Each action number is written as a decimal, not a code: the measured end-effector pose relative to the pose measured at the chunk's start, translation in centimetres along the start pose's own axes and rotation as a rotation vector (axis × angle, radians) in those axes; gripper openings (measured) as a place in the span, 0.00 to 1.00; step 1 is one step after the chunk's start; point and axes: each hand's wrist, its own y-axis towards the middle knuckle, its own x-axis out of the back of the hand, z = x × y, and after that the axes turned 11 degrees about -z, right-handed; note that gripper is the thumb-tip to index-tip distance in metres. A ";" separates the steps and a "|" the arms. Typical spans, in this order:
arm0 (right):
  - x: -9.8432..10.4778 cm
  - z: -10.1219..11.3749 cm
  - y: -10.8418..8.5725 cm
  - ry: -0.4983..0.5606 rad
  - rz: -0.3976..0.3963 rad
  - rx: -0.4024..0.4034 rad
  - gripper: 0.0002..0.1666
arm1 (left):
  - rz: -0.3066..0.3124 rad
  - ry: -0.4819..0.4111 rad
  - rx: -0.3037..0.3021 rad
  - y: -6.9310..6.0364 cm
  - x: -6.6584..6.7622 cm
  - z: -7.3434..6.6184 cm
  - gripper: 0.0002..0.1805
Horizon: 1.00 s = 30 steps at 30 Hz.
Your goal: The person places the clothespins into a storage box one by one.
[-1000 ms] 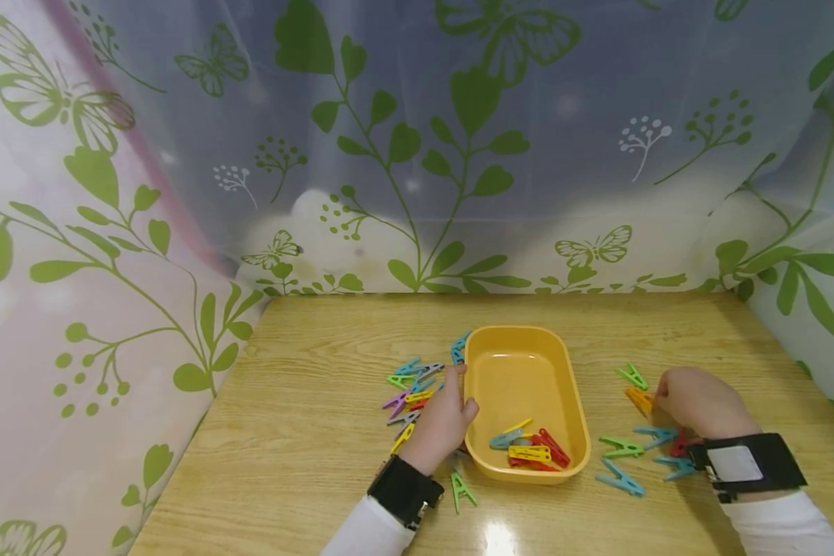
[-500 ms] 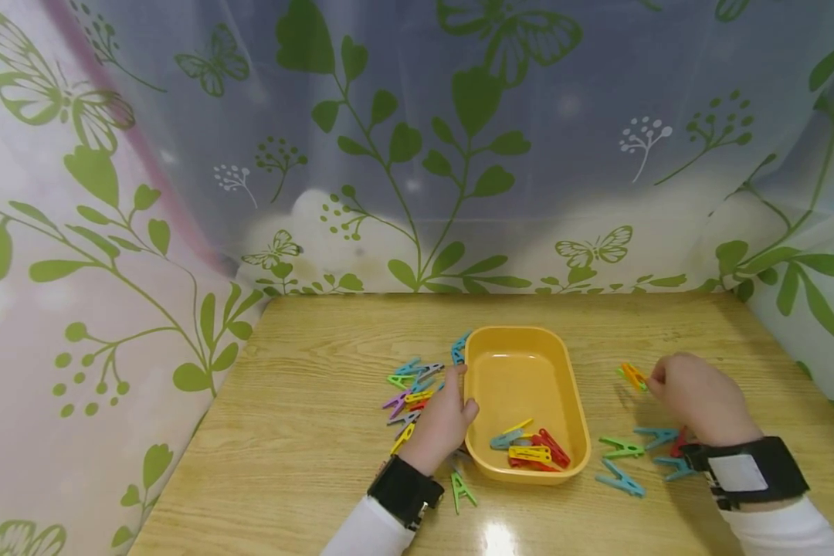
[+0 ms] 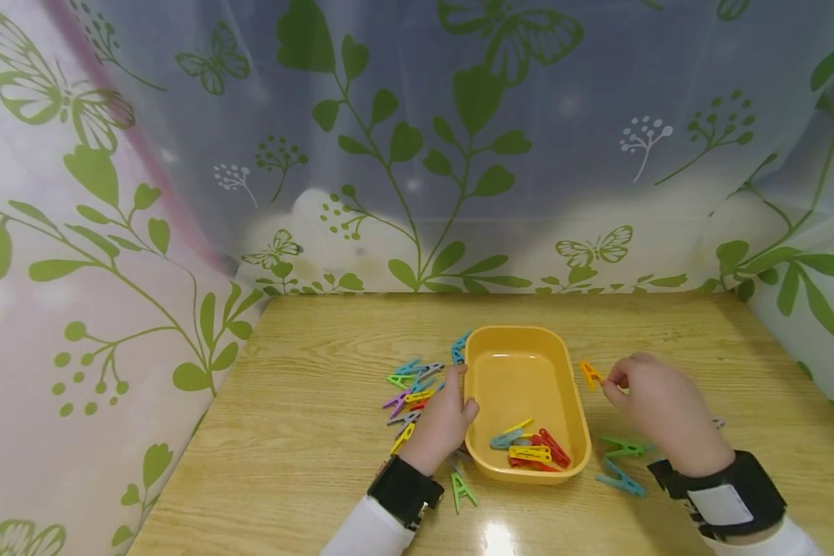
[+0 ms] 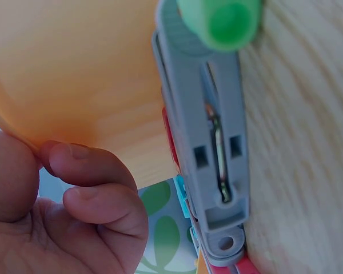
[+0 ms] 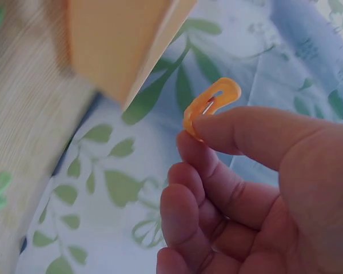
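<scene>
R grip is pinched tight, thumb to finger, on an orange peg; it pokes out on the left, near the yellow tub. L grip holds the tub's left side, w/ red & yellow pegs inside on its right & mixed pegs on the table at its left. A green peg lies on R grip's near side; a gray bit right of it may be a peg.

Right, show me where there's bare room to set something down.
Widest: the wooden table between the left patterned cloth and the clothespin pile. Smaller: the strip behind the yellow tray, and the tray's far half. Crowded: the tray's left, with the pile and left hand, and its right, where a green clothespin and a blue clothespin lie near the right hand.
</scene>
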 end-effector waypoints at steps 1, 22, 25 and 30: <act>0.0 0.5 -0.1 0.004 -0.004 0.008 0.10 | 0.001 -0.001 0.002 0.0 0.0 0.0 0.30; -2.5 5.5 -2.0 0.027 0.032 0.197 0.10 | -0.010 0.017 -0.018 -0.2 0.1 -0.1 0.30; -2.7 5.6 -2.1 0.025 0.054 0.191 0.11 | -0.011 0.018 -0.019 -0.1 0.1 -0.1 0.30; -3.0 5.7 -2.2 0.027 0.079 0.188 0.12 | -0.014 0.020 -0.024 -0.2 0.1 -0.1 0.30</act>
